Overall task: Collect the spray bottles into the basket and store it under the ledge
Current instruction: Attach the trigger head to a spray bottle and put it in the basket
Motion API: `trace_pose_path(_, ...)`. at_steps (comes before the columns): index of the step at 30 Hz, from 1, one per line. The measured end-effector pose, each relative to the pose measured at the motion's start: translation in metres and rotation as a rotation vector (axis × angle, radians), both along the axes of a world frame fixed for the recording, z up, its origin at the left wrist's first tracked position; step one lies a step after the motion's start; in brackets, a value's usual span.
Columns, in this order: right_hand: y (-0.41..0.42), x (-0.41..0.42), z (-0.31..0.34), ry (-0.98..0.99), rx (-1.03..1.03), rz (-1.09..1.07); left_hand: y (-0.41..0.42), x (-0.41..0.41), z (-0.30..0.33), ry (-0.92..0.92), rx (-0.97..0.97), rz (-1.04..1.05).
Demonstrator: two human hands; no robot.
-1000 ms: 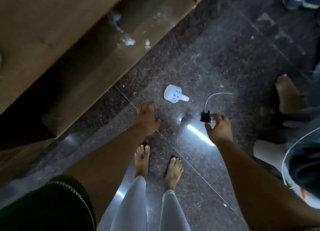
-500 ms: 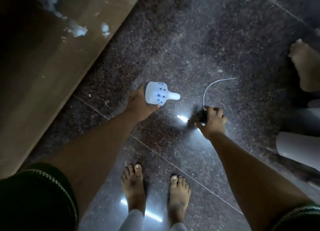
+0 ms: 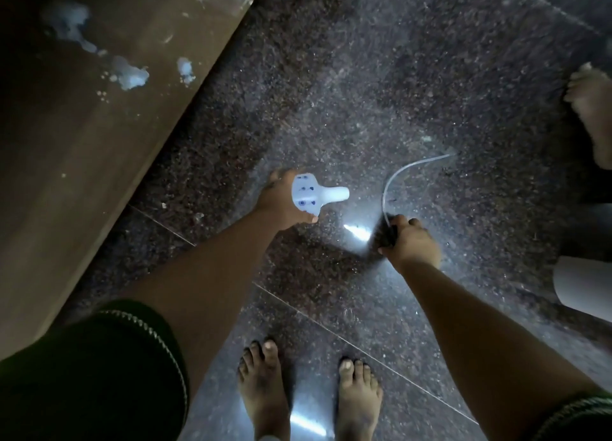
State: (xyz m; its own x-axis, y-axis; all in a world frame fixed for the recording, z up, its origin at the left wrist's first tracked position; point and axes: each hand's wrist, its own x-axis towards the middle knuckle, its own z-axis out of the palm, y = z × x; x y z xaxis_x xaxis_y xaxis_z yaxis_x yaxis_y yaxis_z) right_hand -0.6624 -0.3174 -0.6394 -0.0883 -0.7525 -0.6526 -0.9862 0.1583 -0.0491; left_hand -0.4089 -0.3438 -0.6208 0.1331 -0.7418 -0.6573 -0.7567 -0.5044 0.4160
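A small white spray bottle (image 3: 313, 193) with blue dots lies sideways, its open neck pointing right. My left hand (image 3: 281, 202) wraps around its body from the left. My right hand (image 3: 410, 242) is closed on a black spray head (image 3: 389, 232), from which a thin clear tube (image 3: 402, 172) curves up and to the right over the floor. Both hands are low over the dark speckled stone floor. No basket shows in this view.
A brown wooden ledge (image 3: 99, 126) with white smears runs along the left. My bare feet (image 3: 308, 397) stand at the bottom centre. Another person's foot (image 3: 592, 109) and pale trouser leg (image 3: 583, 288) are at the right edge.
My left hand reached forward and closed around the white bottle. My right hand closed onto the black spray head. The view moved lower and nearer the floor.
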Motion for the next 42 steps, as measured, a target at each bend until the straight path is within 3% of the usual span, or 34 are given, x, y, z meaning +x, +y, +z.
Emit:
trace_pose_path(4, -0.002, 0.012, 0.009, 0.025, -0.05, 0.075, 0.008, 0.013, -0.002, 0.032, 0.091, 0.144)
trace_pose_path(11, 0.01, 0.038, 0.019, -0.279, -0.12, -0.092, 0.053, 0.041, 0.0, 0.324, 0.115, 0.618)
trace_pose_path(16, 0.026, 0.045, 0.01, -0.315, -0.092, -0.061, 0.086, 0.05, -0.003, 0.331, 0.069, 0.682)
trace_pose_path(21, 0.038, 0.05, 0.001, -0.019, -0.016, 0.041, 0.1, 0.053, -0.005, 0.346, 0.027, 0.67)
trace_pose_path(26, 0.038, 0.054, 0.004, -0.038, -0.057, 0.127, 0.105, 0.058, -0.006, 0.389, 0.071, 0.665)
trace_pose_path(29, 0.03, 0.06, 0.024, -0.251, -0.025, -0.104, 0.106, 0.064, -0.004, 0.399, 0.079, 0.701)
trace_pose_path(34, 0.021, 0.074, 0.118, -1.047, 0.238, -0.762, 0.107, 0.074, 0.04, 0.352, 0.025, 0.732)
trace_pose_path(38, 0.02, 0.078, 0.189, -1.352, 0.494, -1.023, 0.11, 0.075, 0.091, 0.34, -0.074, 0.75)
trace_pose_path(42, 0.025, 0.09, 0.233, -1.568, 0.614, -1.295, 0.112, 0.077, 0.141, 0.308, -0.139, 0.721)
